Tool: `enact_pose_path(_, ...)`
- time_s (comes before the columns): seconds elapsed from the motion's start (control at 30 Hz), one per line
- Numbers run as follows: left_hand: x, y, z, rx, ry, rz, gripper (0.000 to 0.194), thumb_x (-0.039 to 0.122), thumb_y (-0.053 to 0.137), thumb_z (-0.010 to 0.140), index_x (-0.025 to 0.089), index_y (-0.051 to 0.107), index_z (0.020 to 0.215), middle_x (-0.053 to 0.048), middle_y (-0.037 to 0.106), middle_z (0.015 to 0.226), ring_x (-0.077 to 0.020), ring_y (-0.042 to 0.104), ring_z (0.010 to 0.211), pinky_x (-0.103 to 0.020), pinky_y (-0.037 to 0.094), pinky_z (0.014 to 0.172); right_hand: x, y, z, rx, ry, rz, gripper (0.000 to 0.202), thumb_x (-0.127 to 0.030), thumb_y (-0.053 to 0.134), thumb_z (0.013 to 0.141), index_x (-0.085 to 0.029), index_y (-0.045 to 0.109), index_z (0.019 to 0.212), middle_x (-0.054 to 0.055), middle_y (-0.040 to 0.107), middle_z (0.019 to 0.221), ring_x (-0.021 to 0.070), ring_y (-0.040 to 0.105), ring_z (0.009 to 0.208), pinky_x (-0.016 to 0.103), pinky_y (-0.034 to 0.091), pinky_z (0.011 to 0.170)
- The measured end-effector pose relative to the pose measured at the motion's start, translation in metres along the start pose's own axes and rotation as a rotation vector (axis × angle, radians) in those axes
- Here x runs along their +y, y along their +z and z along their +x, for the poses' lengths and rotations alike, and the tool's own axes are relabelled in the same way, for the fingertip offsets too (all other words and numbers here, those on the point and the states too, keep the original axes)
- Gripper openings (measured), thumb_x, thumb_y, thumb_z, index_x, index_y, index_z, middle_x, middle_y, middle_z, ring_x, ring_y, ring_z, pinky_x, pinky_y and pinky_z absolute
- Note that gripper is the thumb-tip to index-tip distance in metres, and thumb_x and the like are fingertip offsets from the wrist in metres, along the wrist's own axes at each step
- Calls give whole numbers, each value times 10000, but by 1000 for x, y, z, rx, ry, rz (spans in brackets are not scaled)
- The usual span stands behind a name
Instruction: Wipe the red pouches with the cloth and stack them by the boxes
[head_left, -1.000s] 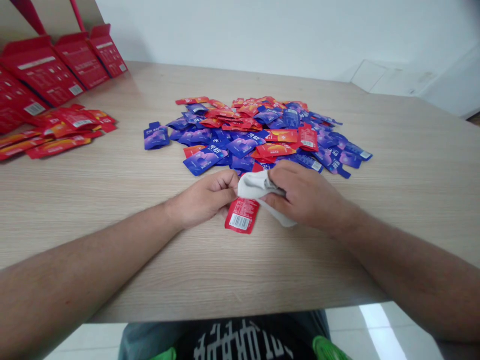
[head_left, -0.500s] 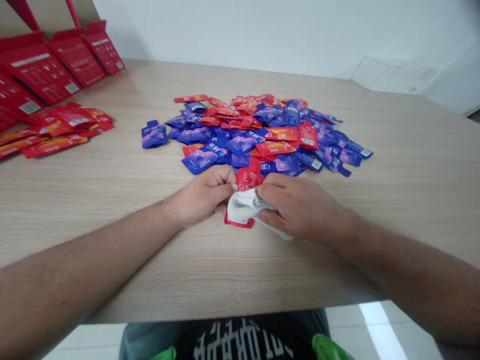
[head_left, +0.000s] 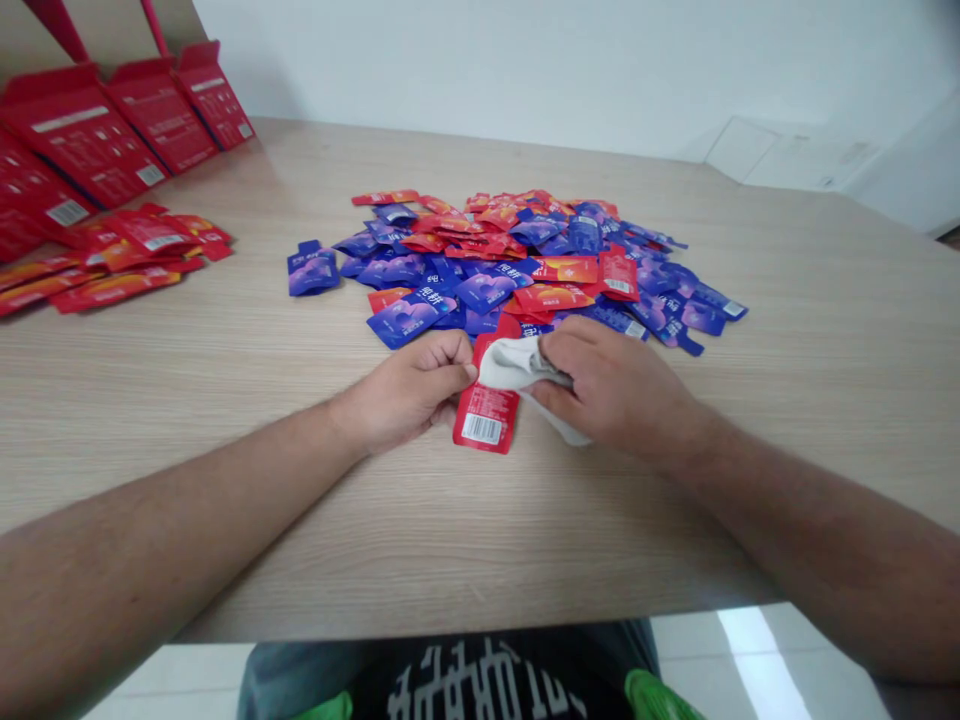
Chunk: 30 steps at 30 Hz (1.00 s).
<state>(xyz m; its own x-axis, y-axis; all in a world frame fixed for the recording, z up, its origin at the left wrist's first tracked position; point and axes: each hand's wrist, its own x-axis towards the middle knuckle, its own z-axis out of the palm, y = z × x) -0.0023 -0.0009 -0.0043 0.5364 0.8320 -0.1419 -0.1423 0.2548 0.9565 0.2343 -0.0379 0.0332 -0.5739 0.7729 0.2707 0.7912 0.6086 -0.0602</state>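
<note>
Head view: left hand had thumb and fingers closed, pinching the left edge of a red pouch, other fingers curled under. Right hand was clamped on a folded white cloth, thumb below, fingers above, cloth laid across the upper part of the pouch, loose end hanging to the right. Pouch was between the two hands, back face up, barcode end toward the person, narrow top pointing at the big pile of blue and red pouches; couldn't tell if top touched the pile. One blue pouch lay just off the pile's left side. Far left: open red boxes standing in a row, flaps up, with a smaller heap of red-orange pouches in front. All of it sat on a light wood-grain table, white wall behind
</note>
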Motion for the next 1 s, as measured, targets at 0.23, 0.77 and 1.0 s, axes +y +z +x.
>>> enact_pose_path(0.23,-2,-2,1,-40,22,46,175,198,722,849,174,554,807,29,594,684,-78,526,524,-183,418,480,-4,1,0,-33,-23,25,220,-378,580,1011,-176,654,1053,87,647,1004,228,583,873,326,389,693)
enact_pose_path(0.77,-1,-2,1,-37,21,73,171,204,721,853,168,558,814,35,569,656,-65,495,502,-168,368,462,3,3,0,-51,-102,42,191,-371,593,996,-189,641,1025,76,638,994,214,567,845,316,379,689)
enact_pose_path(1.0,0,-1,0,-40,22,72,186,212,701,865,181,528,803,41,576,658,-74,505,493,-178,397,457,6,4,1,47,32,23,214,-379,591,1000,-172,635,1029,86,641,996,228,578,864,326,389,702)
